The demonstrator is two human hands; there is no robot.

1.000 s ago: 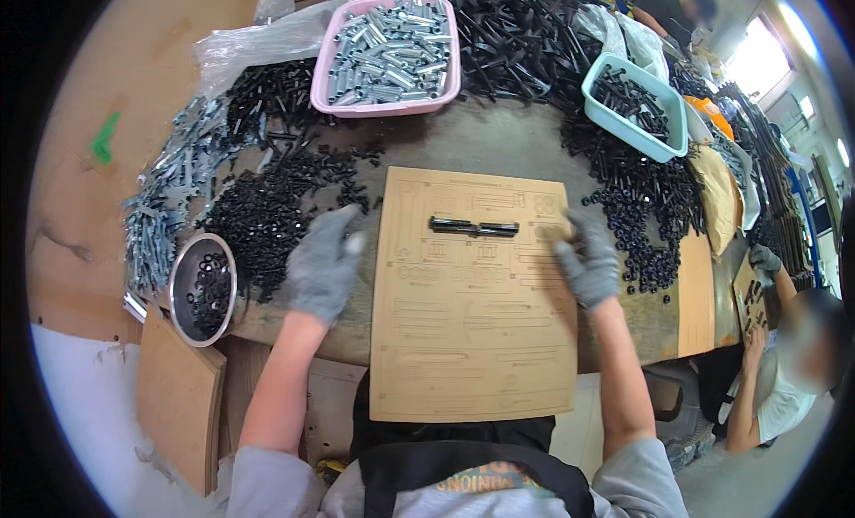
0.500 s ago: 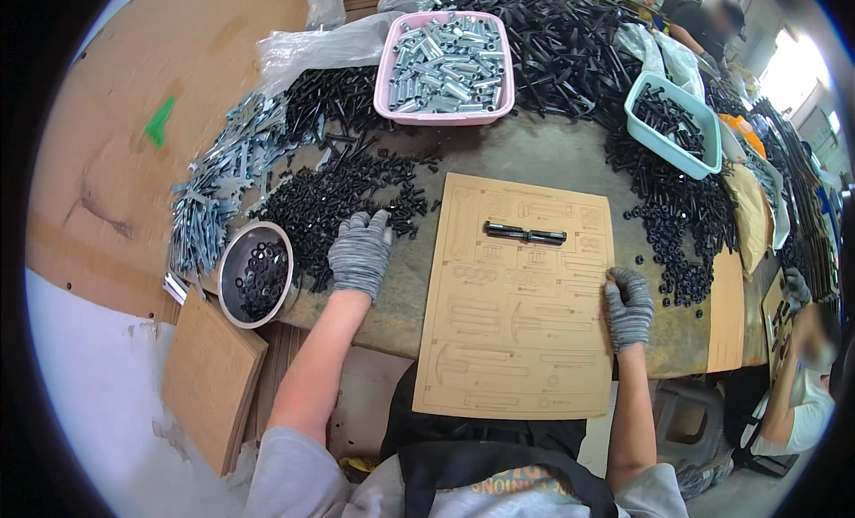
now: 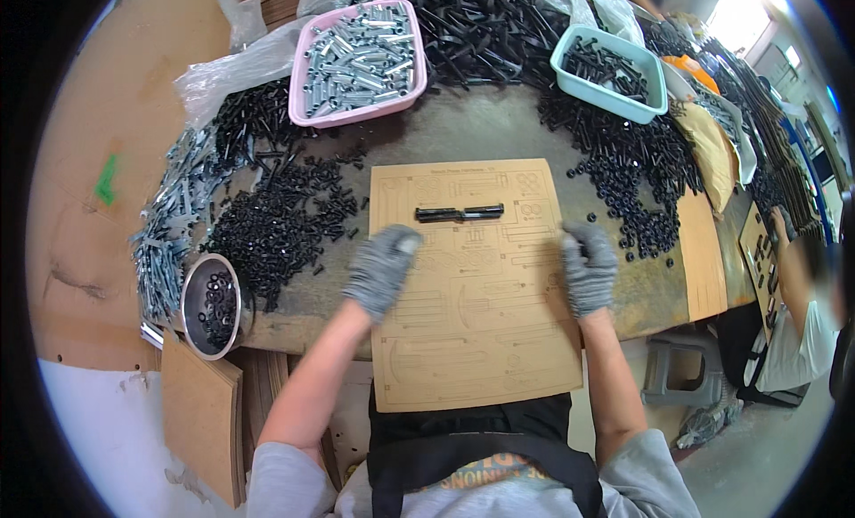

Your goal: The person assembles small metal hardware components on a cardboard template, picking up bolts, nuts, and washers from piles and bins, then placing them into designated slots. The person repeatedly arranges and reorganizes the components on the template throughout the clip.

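A brown cardboard sheet point(image 3: 476, 340) printed with outline drawings of hardware lies in front of me, its near end reaching over the table edge. Near its top, a few black bolts point(image 3: 460, 213) lie side by side. My left hand point(image 3: 383, 267), in a grey knit glove, is over the sheet's left edge with fingers closed; whatever they hold is hidden. At the right edge my right hand point(image 3: 590, 267), gloved alike, has its fingers curled in, and their contents cannot be seen. Left of the sheet spreads a pile of short black screws point(image 3: 276, 215).
A pink tub point(image 3: 307, 117) holds silver metal tubes; a light-blue basket point(image 3: 655, 108) holds black bolts. Black nuts point(image 3: 637, 215) lie at right, flat silver pieces point(image 3: 174, 224) at left. A steel bowl point(image 3: 189, 291) of black rings sits near the edge. A co-worker point(image 3: 793, 331) is at right.
My left hand has come from the screw pile to the sheet's left edge, its fingers now closed. My right hand has shifted slightly up along the right edge. The view has turned.
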